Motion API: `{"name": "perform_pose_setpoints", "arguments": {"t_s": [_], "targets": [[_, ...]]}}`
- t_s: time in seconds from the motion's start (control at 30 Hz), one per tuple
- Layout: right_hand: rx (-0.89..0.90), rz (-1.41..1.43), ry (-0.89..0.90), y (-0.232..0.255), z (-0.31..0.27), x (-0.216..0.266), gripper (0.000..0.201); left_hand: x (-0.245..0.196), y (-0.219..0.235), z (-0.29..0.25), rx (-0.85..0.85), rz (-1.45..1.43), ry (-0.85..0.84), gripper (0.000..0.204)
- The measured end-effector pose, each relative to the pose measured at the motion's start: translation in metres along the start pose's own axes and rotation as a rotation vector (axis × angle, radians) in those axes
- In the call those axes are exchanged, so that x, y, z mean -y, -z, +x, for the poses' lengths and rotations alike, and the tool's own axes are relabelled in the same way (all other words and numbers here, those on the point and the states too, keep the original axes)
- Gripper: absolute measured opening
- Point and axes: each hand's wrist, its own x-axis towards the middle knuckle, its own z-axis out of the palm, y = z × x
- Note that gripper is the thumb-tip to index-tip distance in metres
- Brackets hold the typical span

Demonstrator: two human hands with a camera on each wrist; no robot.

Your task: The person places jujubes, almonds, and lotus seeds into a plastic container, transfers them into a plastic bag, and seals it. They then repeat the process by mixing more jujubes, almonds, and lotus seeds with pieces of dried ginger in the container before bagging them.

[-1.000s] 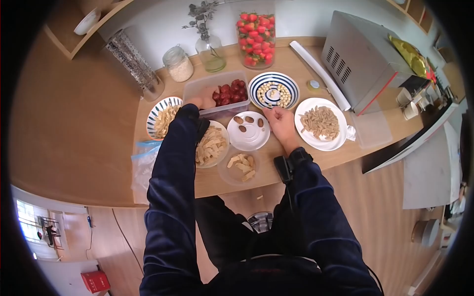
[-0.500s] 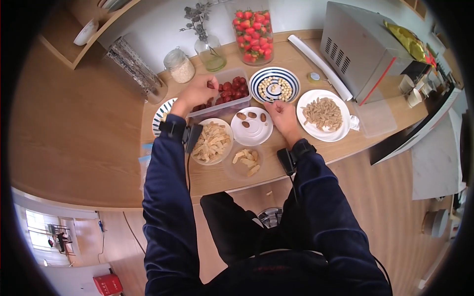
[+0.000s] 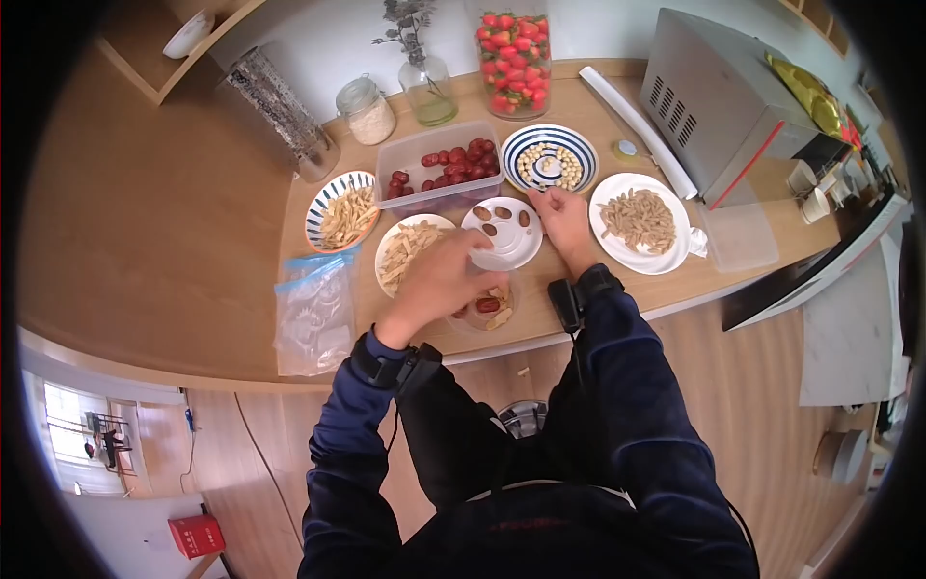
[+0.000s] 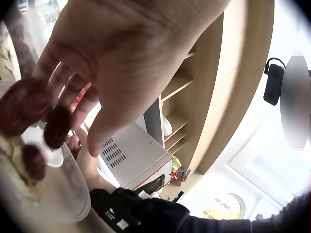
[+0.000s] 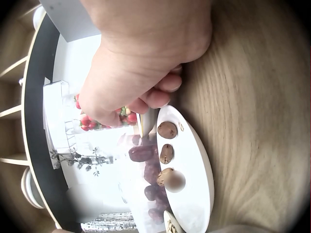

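Note:
My left hand (image 3: 444, 280) hangs palm down over a small clear bowl (image 4: 75, 194) of pale dried slices, fingers loosely spread. Just under its fingertips, dark red dates (image 4: 57, 127) drop into the bowl; one date (image 3: 488, 304) shows among the slices. At the near rim of the blue-striped bowl (image 3: 585, 145) of round cream seeds, my right hand (image 3: 564, 222) rests with fingers loosely curled, and strawberries show through the gap between thumb and forefinger. Beside it, a white plate (image 3: 511, 253) carries several brown oval nuts (image 5: 166, 153).
Behind stands a clear plastic box (image 3: 424, 200) with red dates. Bowls of pale strips (image 3: 347, 217) and slices (image 3: 405, 246) lie left, near a zip bag (image 3: 313, 323). Rightward are a white plate (image 3: 666, 253) of tan pieces and a microwave (image 3: 709, 106). A strawberry jar (image 3: 513, 63) stands behind.
My left hand has come from the date box to the small clear bowl and let dates go there. The right hand stays by the striped bowl.

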Motion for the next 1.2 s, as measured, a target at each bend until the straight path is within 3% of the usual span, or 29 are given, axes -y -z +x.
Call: {"name": "perform_pose_setpoints", "arguments": {"t_s": [0.1, 0.17, 0.23, 0.33, 0.43, 0.53, 0.67, 0.73, 1.07, 1.2], "targets": [[0.001, 0.013, 0.026, 0.0, -0.003, 0.004, 0.038, 0.012, 0.027, 0.006, -0.274, -0.104, 0.088, 0.038], [-0.005, 0.009, 0.028, 0.0, -0.003, 0.008, 0.038, 0.029, 0.052, 0.007, -0.467, -0.255, 0.116, 0.027], [-0.001, 0.005, 0.033, 0.0, -0.002, 0.006, 0.039, 0.077, 0.059, 0.004, -0.774, -0.448, 0.147, 0.016], [-0.002, 0.016, 0.012, 0.001, -0.001, 0.003, 0.038, 0.155, 0.056, -0.015, -1.03, -0.602, 0.292, 0.027], [-0.004, 0.01, -0.003, 0.001, -0.001, 0.004, 0.039, 0.191, 0.028, -0.029, -1.098, -0.616, 0.415, 0.04], [-0.008, -0.003, -0.013, 0.001, -0.002, 0.006, 0.038, 0.198, 0.005, -0.039, -1.071, -0.764, 0.517, 0.044], [-0.034, 0.012, 0.025, 0.0, -0.005, 0.009, 0.039, 0.203, -0.004, -0.039, -1.056, -0.619, 0.457, 0.043], [0.026, 0.044, -0.052, 0.003, -0.006, 0.011, 0.039, 0.206, -0.006, -0.037, -1.042, -0.6, 0.407, 0.042], [0.083, 0.147, -0.068, 0.006, -0.009, 0.012, 0.04, 0.205, -0.008, -0.037, -1.063, -0.667, 0.435, 0.044], [0.071, 0.094, -0.028, 0.003, -0.01, 0.01, 0.039, 0.21, -0.008, -0.037, -1.074, -0.524, 0.459, 0.043]]}}
